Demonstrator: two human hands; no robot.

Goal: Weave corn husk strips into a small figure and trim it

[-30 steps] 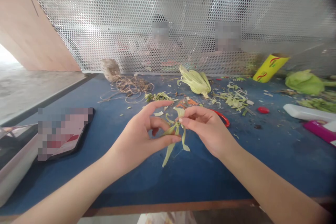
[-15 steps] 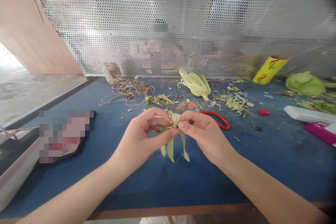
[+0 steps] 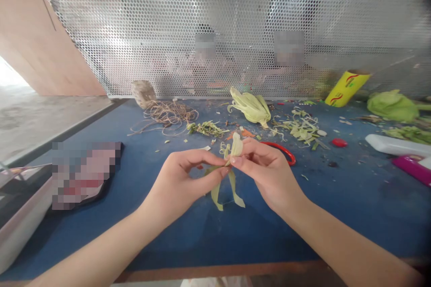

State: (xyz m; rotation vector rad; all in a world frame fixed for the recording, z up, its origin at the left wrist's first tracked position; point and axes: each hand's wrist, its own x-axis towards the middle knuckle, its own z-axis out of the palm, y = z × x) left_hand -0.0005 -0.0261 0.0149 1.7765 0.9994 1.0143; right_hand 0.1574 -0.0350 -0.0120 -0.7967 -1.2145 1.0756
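Pale green corn husk strips (image 3: 236, 145) are pinched between my two hands above the blue table. My left hand (image 3: 188, 175) grips them between thumb and forefinger from the left. From the right, my right hand (image 3: 266, 166) pinches the same piece, its thumb close to the left fingertips. A wider flap and thin curls stick up above the fingers, and long strips hang below. Just beyond my right hand lie red scissors (image 3: 290, 157), mostly showing one loop handle; the hand covers part of them.
A husk-wrapped corn cob (image 3: 251, 106), husk scraps (image 3: 299, 128) and tangled twine (image 3: 168, 114) lie toward the back. A phone-like dark slab (image 3: 111, 161) is at left, a yellow tube (image 3: 347, 89) and white-and-purple tool (image 3: 412, 169) at right. Perforated metal screen (image 3: 235, 13) stands behind; people sit beyond.
The husk bundle has turned in my fingers: a wider flap now stands up on the right, where a rounded folded top showed before. The hanging strips have shifted. Both hands keep their pinch.
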